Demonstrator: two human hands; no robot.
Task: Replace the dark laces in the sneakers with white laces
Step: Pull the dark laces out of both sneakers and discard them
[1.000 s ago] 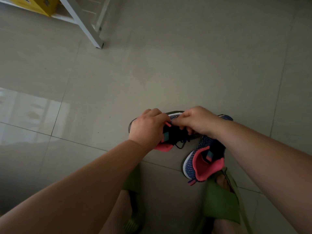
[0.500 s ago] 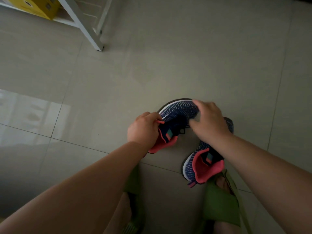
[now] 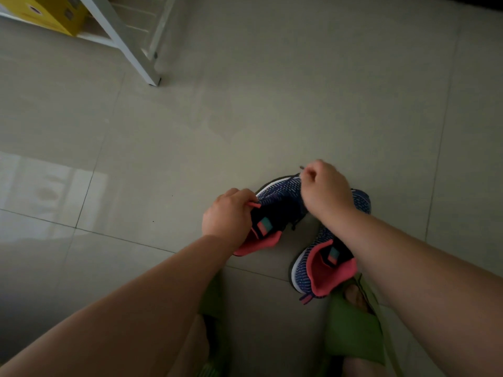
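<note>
Dark lace [image 3: 301,170] was pinched in the right hand [image 3: 325,190], seemingly to draw it free, while the left hand [image 3: 228,216] gripped the sneaker [image 3: 277,205] steady.

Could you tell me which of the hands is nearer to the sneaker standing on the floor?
Right. The right hand hovers just past the floor sneaker's toe; the left hand is farther off, gripping the other sneaker.

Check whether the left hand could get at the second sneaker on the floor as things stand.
Probably not freely: the left hand grips the held sneaker, and the right forearm crosses over the second sneaker.
</note>
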